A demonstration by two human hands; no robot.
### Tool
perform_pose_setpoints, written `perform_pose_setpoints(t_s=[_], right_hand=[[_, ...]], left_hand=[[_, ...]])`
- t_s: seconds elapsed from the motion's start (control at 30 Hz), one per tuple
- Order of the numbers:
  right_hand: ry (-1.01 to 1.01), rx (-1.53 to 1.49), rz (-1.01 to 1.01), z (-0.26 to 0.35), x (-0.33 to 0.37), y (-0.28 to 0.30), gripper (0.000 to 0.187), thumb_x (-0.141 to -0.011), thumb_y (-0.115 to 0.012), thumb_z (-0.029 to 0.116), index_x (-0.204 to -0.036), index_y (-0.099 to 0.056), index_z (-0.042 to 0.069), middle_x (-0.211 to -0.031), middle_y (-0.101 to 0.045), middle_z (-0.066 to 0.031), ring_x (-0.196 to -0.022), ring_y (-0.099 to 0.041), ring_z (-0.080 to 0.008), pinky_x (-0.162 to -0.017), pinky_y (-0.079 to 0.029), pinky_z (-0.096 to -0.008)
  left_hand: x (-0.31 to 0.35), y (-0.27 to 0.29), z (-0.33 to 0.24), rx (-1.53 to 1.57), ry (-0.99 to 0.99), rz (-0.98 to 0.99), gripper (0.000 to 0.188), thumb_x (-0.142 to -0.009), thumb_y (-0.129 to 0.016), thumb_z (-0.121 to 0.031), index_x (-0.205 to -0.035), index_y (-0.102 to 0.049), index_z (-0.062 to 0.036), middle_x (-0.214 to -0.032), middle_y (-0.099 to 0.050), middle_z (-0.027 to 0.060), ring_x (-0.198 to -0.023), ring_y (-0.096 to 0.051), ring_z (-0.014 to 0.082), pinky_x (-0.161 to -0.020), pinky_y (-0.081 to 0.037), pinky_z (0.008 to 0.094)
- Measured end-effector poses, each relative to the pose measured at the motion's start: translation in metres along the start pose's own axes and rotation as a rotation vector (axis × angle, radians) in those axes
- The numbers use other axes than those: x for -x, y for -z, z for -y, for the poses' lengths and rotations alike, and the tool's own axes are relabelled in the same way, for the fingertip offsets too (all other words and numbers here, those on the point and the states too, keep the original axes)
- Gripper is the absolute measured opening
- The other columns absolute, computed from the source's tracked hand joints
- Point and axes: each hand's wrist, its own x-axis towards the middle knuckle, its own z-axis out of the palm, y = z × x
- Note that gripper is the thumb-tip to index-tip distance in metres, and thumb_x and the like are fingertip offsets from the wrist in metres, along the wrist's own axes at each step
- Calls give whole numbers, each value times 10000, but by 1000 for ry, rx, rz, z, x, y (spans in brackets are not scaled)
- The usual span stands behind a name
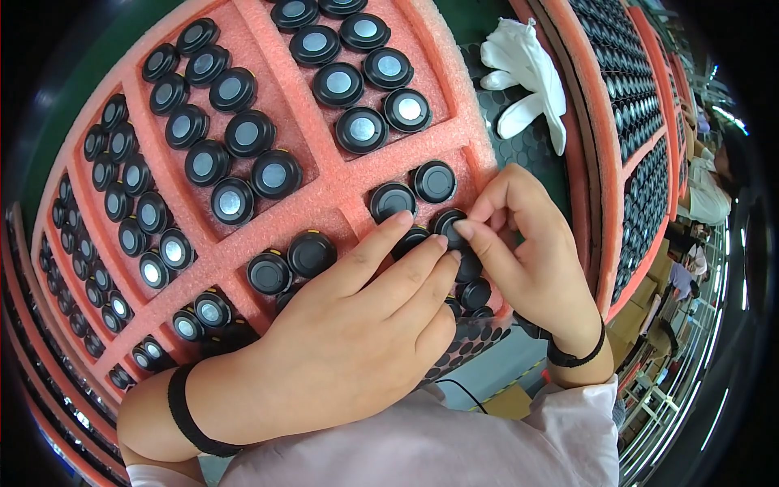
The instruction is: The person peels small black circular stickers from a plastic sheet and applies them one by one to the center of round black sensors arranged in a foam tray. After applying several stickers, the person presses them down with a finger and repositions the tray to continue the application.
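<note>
A cluster of squat round black pieces with plain black tops [434, 181] is held in one compartment of a pink foam tray with raised dividing walls [324, 169], and both hands are placed over it. The left hand [369, 321] is laid low across the tray, palm down, its fingers extended and only slightly parted, with the fingertips rested on or just above the plain-topped pieces. By the right hand [535, 252], the thumb and forefinger are brought close together at the edge of one black round piece [444, 220], beside the left fingertips; whether anything is pinched between them cannot be told. The remaining fingers of that hand are curled inward.

A black band [183, 414] is worn on the left wrist, and another dark band [578, 351] on the right. In the far compartments, black round pieces with silver discs on top [233, 202] are lined up in rows. Beyond the right hand, a white fabric glove [531, 73] is laid partly over a dark sheet marked with round shapes [517, 144]. Farther right, a second pink foam tray [596, 77] is filled with closely packed dark pieces.
</note>
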Motion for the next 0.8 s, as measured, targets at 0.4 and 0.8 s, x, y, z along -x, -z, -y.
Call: perform_pose_setpoints(t_s=[0.4, 0.8], right_hand=[[60, -199, -68, 9, 12, 14, 138, -920, -705, 26, -966, -575, 23, -884, -554, -20, -782, -521, -119, -723, -430, -264], [567, -132, 387, 76, 75, 11, 369, -719, -901, 203, -966, -663, 68, -967, -676, -80, -833, -626, -280, -721, -482, -369]], left_hand=[[2, 3, -18, -30, -6, -163, 168, -832, -623, -206, -887, -638, -48, -1203, -668, 168, -1191, -612, 294, -1107, -417, 513], [75, 35, -102, -47, 101, -216, 198, -776, -652, -192, -887, -644, -28, -802, -568, 47, -777, -574, 218, -775, -491, 340]])
